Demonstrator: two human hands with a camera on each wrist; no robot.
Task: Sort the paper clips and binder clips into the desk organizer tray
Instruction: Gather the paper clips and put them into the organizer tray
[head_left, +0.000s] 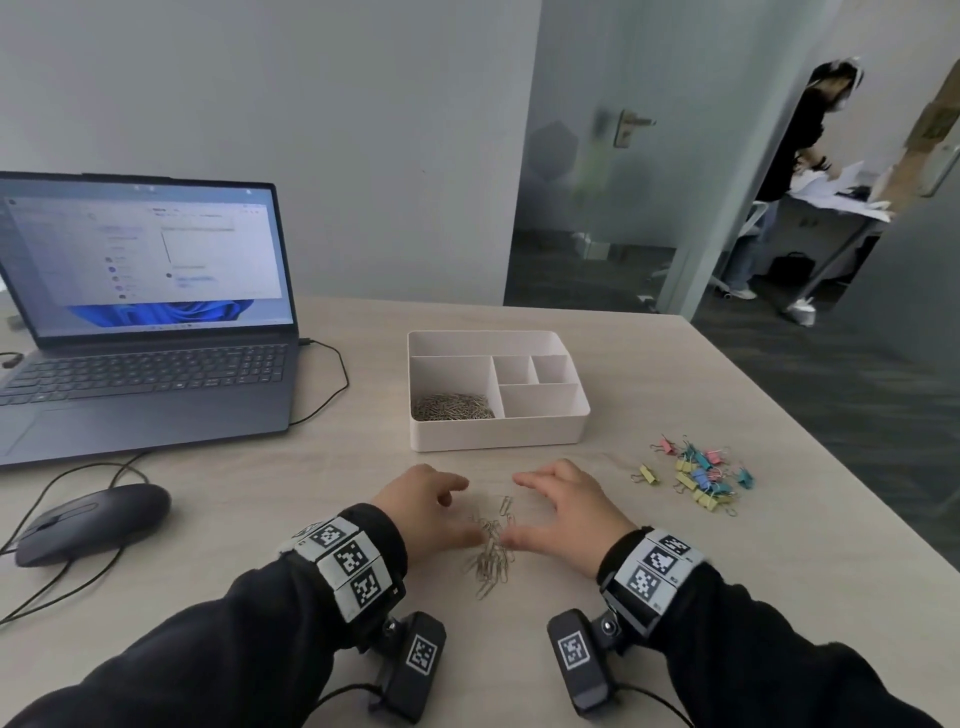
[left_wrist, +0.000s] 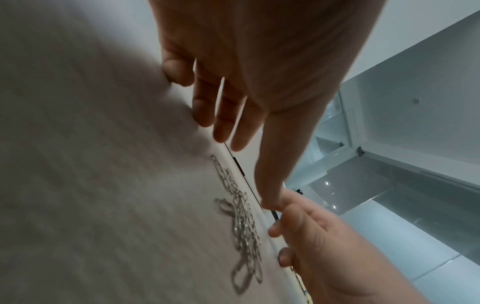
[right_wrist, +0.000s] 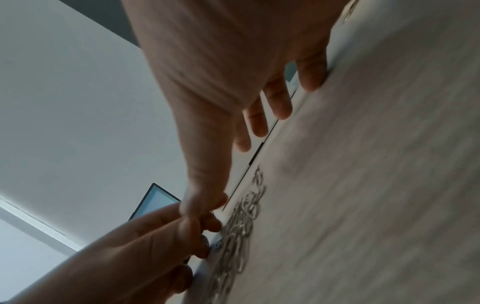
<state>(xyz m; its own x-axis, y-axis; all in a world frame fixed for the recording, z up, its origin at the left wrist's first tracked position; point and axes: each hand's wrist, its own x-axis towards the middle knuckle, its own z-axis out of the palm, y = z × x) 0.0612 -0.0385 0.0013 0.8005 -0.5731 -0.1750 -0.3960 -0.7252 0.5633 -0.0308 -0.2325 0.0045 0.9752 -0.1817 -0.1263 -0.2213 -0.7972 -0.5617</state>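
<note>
A loose pile of silver paper clips (head_left: 491, 551) lies on the desk between my two hands. My left hand (head_left: 467, 512) sits to its left and my right hand (head_left: 514, 512) to its right. On both hands the fingers are spread and relaxed, the thumbs reach toward the pile, and neither hand holds anything. Both wrist views show the paper clips (left_wrist: 241, 216) (right_wrist: 241, 226) under the left hand (left_wrist: 246, 167) and the right hand (right_wrist: 232, 167), with the thumb tips close together. The white organizer tray (head_left: 582, 415) stands behind, with paper clips (head_left: 452, 406) in its front left compartment. Several pastel binder clips (head_left: 696, 475) lie to the right.
An open laptop (head_left: 145, 332) stands at the left with a cable running off its right side. A dark mouse (head_left: 91, 522) and its cord lie at the near left. The desk's right edge (head_left: 831, 467) runs close past the binder clips. A person stands far behind a glass wall.
</note>
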